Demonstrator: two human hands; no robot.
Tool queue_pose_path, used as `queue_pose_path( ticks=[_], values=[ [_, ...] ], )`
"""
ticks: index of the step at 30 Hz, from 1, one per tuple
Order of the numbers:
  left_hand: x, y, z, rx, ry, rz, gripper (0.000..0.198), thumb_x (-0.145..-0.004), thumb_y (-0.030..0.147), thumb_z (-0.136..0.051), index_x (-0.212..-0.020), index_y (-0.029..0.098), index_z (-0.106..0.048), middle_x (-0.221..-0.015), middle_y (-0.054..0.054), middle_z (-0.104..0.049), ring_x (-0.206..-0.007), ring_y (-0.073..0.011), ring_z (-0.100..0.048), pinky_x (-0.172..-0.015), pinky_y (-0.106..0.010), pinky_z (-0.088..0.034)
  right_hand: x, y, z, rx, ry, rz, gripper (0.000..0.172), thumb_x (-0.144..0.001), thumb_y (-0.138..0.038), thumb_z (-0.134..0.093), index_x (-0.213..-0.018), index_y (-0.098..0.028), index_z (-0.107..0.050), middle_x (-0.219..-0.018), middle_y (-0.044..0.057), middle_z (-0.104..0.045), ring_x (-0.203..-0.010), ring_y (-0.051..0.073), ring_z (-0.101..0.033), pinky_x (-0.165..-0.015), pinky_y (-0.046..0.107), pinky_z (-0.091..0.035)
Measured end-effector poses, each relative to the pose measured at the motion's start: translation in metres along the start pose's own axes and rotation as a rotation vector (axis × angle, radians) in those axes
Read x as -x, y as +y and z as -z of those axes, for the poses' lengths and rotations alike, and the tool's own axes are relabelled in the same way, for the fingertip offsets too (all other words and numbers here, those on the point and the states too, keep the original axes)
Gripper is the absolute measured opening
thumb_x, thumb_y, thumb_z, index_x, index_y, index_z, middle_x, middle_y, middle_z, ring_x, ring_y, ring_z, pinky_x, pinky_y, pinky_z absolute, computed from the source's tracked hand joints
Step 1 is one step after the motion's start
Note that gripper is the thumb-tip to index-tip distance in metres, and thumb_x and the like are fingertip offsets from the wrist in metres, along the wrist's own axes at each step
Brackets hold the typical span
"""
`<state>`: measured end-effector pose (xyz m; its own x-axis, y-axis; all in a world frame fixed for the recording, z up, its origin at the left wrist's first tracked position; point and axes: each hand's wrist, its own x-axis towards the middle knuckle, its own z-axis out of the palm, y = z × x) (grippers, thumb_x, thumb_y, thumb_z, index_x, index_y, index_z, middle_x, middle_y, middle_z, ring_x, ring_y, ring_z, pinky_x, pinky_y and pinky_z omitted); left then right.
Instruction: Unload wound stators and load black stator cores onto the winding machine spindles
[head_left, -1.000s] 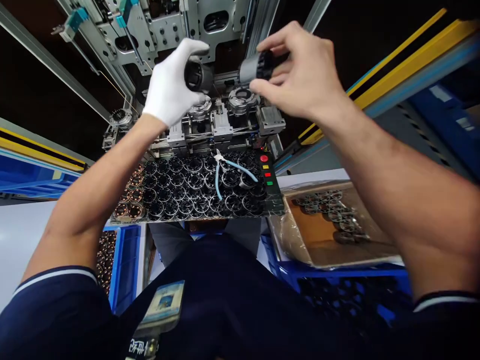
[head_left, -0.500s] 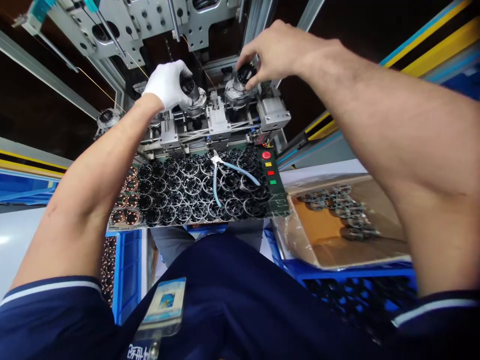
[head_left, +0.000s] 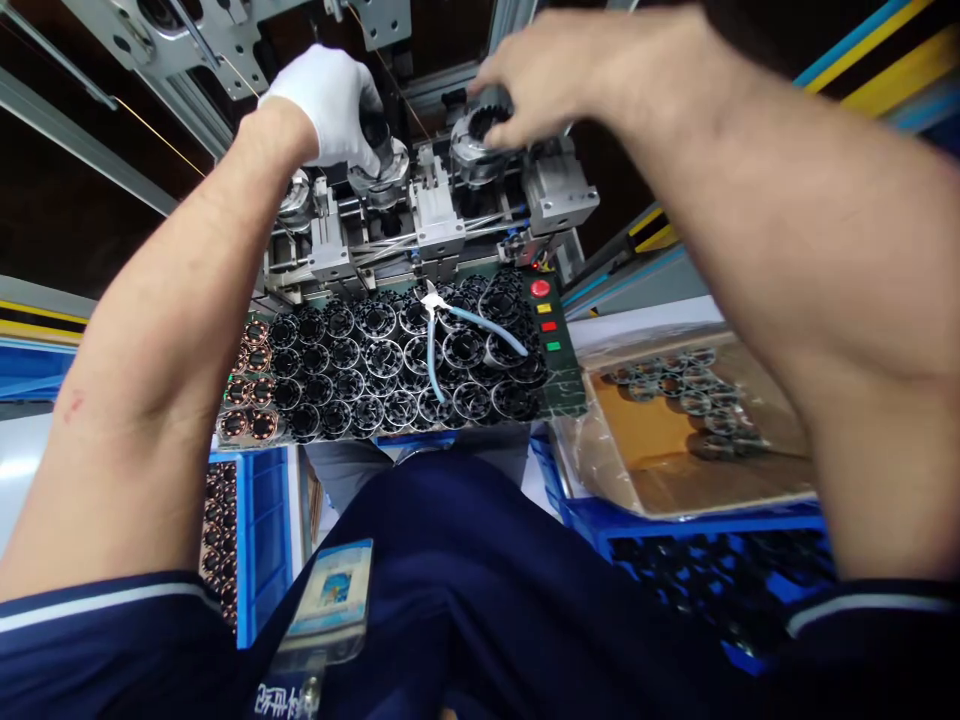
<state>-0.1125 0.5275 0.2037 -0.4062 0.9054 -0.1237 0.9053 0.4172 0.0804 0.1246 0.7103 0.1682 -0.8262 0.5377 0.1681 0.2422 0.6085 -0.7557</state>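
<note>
My left hand [head_left: 326, 108], in a white glove, grips a dark ring-shaped core [head_left: 375, 128] at the middle machine holder [head_left: 384, 185]. Bare and slightly blurred, my right hand [head_left: 525, 85] has its thumb and fingers around a black slotted core [head_left: 489, 118], which sits low in the right round holder [head_left: 476, 160]. Below the holders, rows of black cores [head_left: 382, 357] cover the green bench panel [head_left: 566, 385]. Pliers with blue handles [head_left: 435, 350] lie on top of these cores. Copper-wound cores [head_left: 247, 390] stand at the left end of the rows.
Red, yellow and green buttons [head_left: 549, 327] line the panel's right side. A cardboard box [head_left: 667, 480] with metal rings stands at the right, above a blue crate of black parts. Another blue crate [head_left: 262, 540] is at the lower left. Machine plates and thin wires hang overhead.
The core at my right hand sits lower in its holder, and that hand's fingers have shifted on it. My left hand remains at the middle holder. The camera view has shifted slightly.
</note>
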Motion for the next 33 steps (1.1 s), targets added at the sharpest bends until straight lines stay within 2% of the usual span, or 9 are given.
queue_pose_path(
  ticks=[4, 8, 11, 14, 18, 23, 27, 30, 33],
  values=[
    [0.015, 0.013, -0.004, -0.059, -0.018, 0.074, 0.127, -0.047, 0.064, -0.116, -0.155, 0.019, -0.069, -0.165, 0.006, -0.071, -0.133, -0.0204, -0.066, -0.136, -0.052, -0.047, 0.057, 0.027, -0.036, 0.038, 0.037, 0.024, 0.065, -0.054, 0.014, -0.093, -0.115, -0.008, -0.081, -0.176, 0.007, -0.052, -0.171, 0.019, -0.041, -0.140, 0.029, -0.021],
    [0.014, 0.009, 0.000, -0.084, -0.050, -0.003, 0.100, -0.067, 0.063, -0.110, -0.151, 0.024, -0.073, -0.160, 0.014, -0.073, -0.140, -0.0157, -0.064, -0.144, -0.043, -0.040, 0.072, 0.047, -0.047, -0.011, 0.119, 0.087, 0.058, -0.076, 0.000, -0.095, -0.128, -0.019, -0.081, -0.171, -0.001, -0.062, -0.164, 0.016, -0.051, -0.148, 0.042, -0.022],
    [0.016, 0.006, -0.004, -0.062, -0.108, -0.085, 0.104, -0.076, 0.064, -0.106, -0.158, 0.013, -0.066, -0.168, 0.002, -0.068, -0.155, -0.0250, -0.060, -0.149, -0.054, -0.033, 0.065, 0.056, -0.046, -0.025, 0.152, 0.133, 0.074, -0.077, -0.002, -0.095, -0.146, -0.022, -0.075, -0.175, -0.003, -0.058, -0.166, 0.017, -0.047, -0.149, 0.044, -0.019],
    [0.032, 0.003, -0.034, 0.021, -0.084, -0.171, 0.127, -0.080, 0.049, -0.108, -0.178, 0.009, -0.038, -0.191, -0.008, -0.035, -0.177, -0.0360, -0.033, -0.152, -0.064, -0.019, 0.060, 0.063, -0.047, -0.016, 0.140, 0.172, 0.088, -0.072, 0.001, -0.095, -0.153, -0.023, -0.069, -0.179, -0.001, -0.053, -0.166, 0.018, -0.045, -0.149, 0.049, -0.018],
    [0.051, -0.010, -0.089, 0.181, 0.046, -0.284, 0.129, -0.091, 0.038, -0.099, -0.184, 0.006, -0.015, -0.197, -0.013, -0.008, -0.185, -0.0314, -0.005, -0.155, -0.054, -0.010, 0.059, 0.064, -0.050, 0.013, 0.115, 0.202, 0.075, -0.074, -0.004, -0.095, -0.143, -0.023, -0.073, -0.174, -0.002, -0.060, -0.159, 0.016, -0.051, -0.149, 0.052, -0.021],
    [0.089, -0.087, -0.065, 0.222, 0.175, -0.246, 0.112, -0.101, 0.061, -0.083, -0.184, 0.020, -0.018, -0.198, 0.001, -0.009, -0.184, -0.0169, -0.006, -0.155, -0.047, -0.002, 0.052, 0.065, -0.051, 0.063, 0.081, 0.188, 0.087, -0.067, -0.002, -0.098, -0.149, -0.018, -0.072, -0.179, 0.006, -0.054, -0.166, 0.016, -0.047, -0.145, 0.039, -0.018],
    [0.167, -0.173, -0.031, 0.158, 0.355, -0.081, 0.087, -0.115, 0.075, -0.050, -0.183, 0.026, -0.027, -0.196, 0.006, -0.022, -0.184, -0.0257, -0.015, -0.156, -0.058, -0.010, 0.047, 0.060, -0.054, 0.131, 0.059, 0.164, 0.102, -0.066, 0.002, -0.097, -0.162, -0.013, -0.065, -0.179, 0.017, -0.051, -0.171, 0.027, -0.043, -0.145, 0.049, -0.022],
    [0.208, -0.210, -0.052, 0.094, 0.260, 0.043, 0.087, -0.113, 0.064, -0.053, -0.180, 0.013, -0.032, -0.193, -0.008, -0.031, -0.181, -0.0361, -0.025, -0.150, -0.069, -0.025, 0.057, 0.044, -0.053, 0.206, 0.036, 0.183, 0.098, -0.075, 0.001, -0.093, -0.167, -0.006, -0.060, -0.180, 0.026, -0.046, -0.173, 0.032, -0.040, -0.145, 0.054, -0.022],
    [0.216, -0.219, -0.081, 0.042, 0.206, 0.132, 0.088, -0.109, 0.034, -0.058, -0.182, 0.001, -0.023, -0.194, -0.022, -0.021, -0.183, -0.0385, -0.016, -0.150, -0.062, -0.023, 0.073, 0.026, -0.049, 0.310, -0.033, 0.202, 0.089, -0.090, -0.001, -0.081, -0.173, 0.001, -0.048, -0.184, 0.030, -0.038, -0.178, 0.032, -0.031, -0.146, 0.050, -0.019]
  ],
)
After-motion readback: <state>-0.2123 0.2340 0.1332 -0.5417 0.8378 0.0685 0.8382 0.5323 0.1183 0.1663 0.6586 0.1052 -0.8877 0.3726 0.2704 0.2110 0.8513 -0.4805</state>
